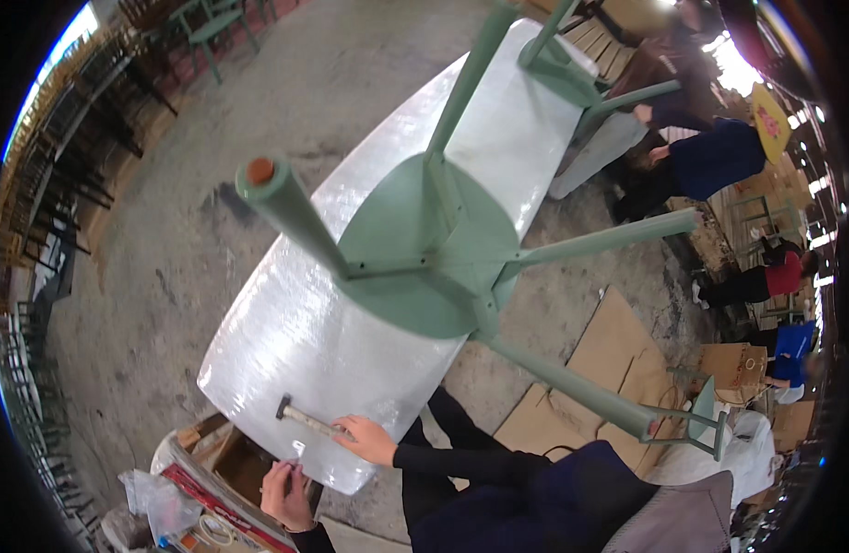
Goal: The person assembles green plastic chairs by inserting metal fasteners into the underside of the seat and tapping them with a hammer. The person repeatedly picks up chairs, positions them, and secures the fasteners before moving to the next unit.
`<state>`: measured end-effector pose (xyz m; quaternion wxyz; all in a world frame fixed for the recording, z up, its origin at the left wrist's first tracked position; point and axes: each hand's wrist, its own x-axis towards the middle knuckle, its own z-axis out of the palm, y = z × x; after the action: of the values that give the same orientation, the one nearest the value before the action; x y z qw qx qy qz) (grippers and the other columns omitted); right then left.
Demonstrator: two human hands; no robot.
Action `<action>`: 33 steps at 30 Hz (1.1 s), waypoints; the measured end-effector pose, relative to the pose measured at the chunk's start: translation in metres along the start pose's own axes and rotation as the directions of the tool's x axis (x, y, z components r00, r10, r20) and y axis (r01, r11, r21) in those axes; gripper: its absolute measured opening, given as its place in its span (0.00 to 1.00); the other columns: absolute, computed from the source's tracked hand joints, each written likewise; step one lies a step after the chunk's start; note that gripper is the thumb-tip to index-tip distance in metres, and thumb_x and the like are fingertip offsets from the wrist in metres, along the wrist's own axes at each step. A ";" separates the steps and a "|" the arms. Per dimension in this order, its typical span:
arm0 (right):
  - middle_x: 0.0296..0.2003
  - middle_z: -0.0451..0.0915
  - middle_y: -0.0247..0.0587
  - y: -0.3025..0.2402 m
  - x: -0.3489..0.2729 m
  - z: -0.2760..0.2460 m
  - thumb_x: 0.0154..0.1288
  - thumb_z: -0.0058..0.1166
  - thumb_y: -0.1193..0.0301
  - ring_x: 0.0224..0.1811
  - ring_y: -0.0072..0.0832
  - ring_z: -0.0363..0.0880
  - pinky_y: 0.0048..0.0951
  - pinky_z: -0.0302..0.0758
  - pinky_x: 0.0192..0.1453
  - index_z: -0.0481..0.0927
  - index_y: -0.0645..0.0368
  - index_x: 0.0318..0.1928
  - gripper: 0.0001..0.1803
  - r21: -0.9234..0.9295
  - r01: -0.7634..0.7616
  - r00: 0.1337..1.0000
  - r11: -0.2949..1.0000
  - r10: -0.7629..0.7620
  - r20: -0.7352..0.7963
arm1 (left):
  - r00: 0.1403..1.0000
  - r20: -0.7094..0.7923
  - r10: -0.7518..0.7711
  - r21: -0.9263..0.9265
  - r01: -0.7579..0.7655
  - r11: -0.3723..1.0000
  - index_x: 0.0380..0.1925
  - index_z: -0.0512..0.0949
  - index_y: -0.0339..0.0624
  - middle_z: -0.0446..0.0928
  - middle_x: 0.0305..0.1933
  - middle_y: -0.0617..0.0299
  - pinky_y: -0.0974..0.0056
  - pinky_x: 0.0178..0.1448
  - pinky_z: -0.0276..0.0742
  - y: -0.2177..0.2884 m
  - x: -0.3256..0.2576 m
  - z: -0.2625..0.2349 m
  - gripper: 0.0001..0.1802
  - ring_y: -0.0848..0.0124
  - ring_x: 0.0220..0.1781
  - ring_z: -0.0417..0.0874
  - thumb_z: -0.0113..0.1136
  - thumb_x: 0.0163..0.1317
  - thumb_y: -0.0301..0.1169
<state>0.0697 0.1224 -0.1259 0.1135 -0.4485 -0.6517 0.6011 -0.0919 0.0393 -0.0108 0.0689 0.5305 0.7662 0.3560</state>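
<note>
My right hand (370, 441) is closed round the wooden handle of a hammer (306, 419), which lies on a plastic-wrapped tabletop (286, 341). Beside it, low at the table's near corner, my left hand (286, 496) pinches with thumb and fingers. A tiny pale scrap (298, 448) shows at its fingertips, too small to name. Farther along the table a green round stool (397, 221) stands upside down, legs splayed upward. One leg end (260, 170) bears an orange-brown cap, and another leg tip (652, 427) looks reddish-brown.
Below the table's near end are an open box (242, 465), a clear plastic bag (157, 502) and a tape roll (216, 529). A second green stool (558, 83) lies at the far end. Cardboard sheets (600, 359) cover floor at right. A person in a yellow hat (771, 124) works beyond.
</note>
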 end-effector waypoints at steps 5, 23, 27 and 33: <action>0.63 0.55 0.62 0.074 0.009 0.120 0.57 0.58 0.62 0.59 0.49 0.64 0.39 0.70 0.56 0.58 0.58 0.65 0.38 -0.626 0.346 0.936 0.699 -0.307 0.175 | 0.967 -0.103 -0.233 -0.081 0.225 0.971 0.29 0.79 0.32 0.82 0.37 0.50 0.65 0.44 0.80 -0.003 -0.001 0.013 0.12 0.64 0.39 0.83 0.69 0.43 0.14; 0.22 0.76 0.52 -0.037 -0.103 -0.257 0.68 0.50 0.61 0.24 0.42 0.79 0.36 0.70 0.28 0.69 0.63 0.53 0.21 0.297 -0.140 0.869 0.944 0.261 -0.420 | 0.989 0.011 -0.148 -0.385 0.140 0.912 0.33 0.78 0.30 0.80 0.41 0.49 0.64 0.47 0.79 0.102 0.047 0.132 0.10 0.65 0.41 0.81 0.65 0.49 0.12; 0.29 0.78 0.54 -0.048 -0.114 -0.302 0.66 0.53 0.66 0.28 0.38 0.81 0.33 0.72 0.32 0.67 0.62 0.54 0.20 0.237 0.049 0.730 0.970 0.128 -0.672 | 0.984 0.046 -0.175 -0.470 0.175 0.865 0.32 0.79 0.30 0.80 0.41 0.49 0.64 0.47 0.78 0.148 0.056 0.169 0.09 0.65 0.42 0.81 0.66 0.50 0.14; 0.27 0.77 0.43 -0.001 -0.134 -0.348 0.64 0.56 0.71 0.25 0.23 0.75 0.26 0.72 0.29 0.69 0.64 0.50 0.17 0.176 0.035 0.672 0.984 0.107 -0.732 | 0.980 0.195 -0.037 -0.419 0.117 0.901 0.27 0.82 0.33 0.82 0.36 0.51 0.65 0.46 0.77 0.189 0.076 0.247 0.07 0.64 0.40 0.84 0.69 0.47 0.19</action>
<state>0.3848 0.2630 0.0154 0.3941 -0.6542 -0.4855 0.4255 0.1390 0.2566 -0.0558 0.2677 0.5020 0.6802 0.4622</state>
